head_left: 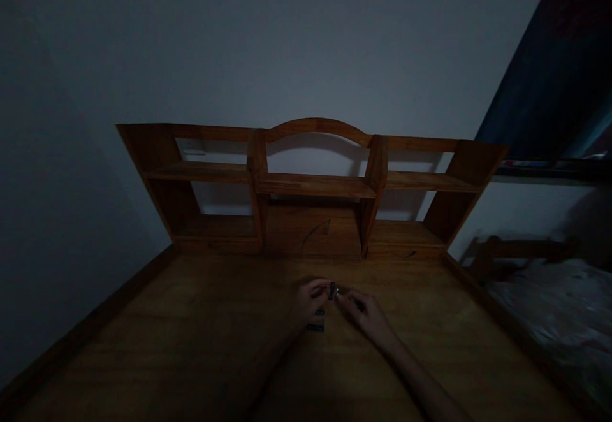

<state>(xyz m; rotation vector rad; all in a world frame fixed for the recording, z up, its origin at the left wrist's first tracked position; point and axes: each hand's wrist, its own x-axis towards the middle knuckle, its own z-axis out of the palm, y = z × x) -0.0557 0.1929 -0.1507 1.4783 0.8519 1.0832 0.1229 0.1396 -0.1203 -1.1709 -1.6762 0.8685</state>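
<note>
Between my two hands, just above the desk top, is a small dark rectangular piece [331, 291] with a lighter part. My left hand [310, 299] pinches it from the left. The fingertips of my right hand [361, 310] are closed at a small shiny bit [337, 292] on its right side; whether the two bits are joined I cannot tell. Under my left hand, a flat dark-and-light item [315, 327] lies on the wood, partly covered by that hand. Dim light hides the finer details.
The wooden desk top [201, 320] has raised side edges. A wooden shelf unit [315, 186] stands along its back, against the pale wall [306, 46]. To the right are a dark curtain [540, 71] and a pile of whitish plastic or cloth [559, 307].
</note>
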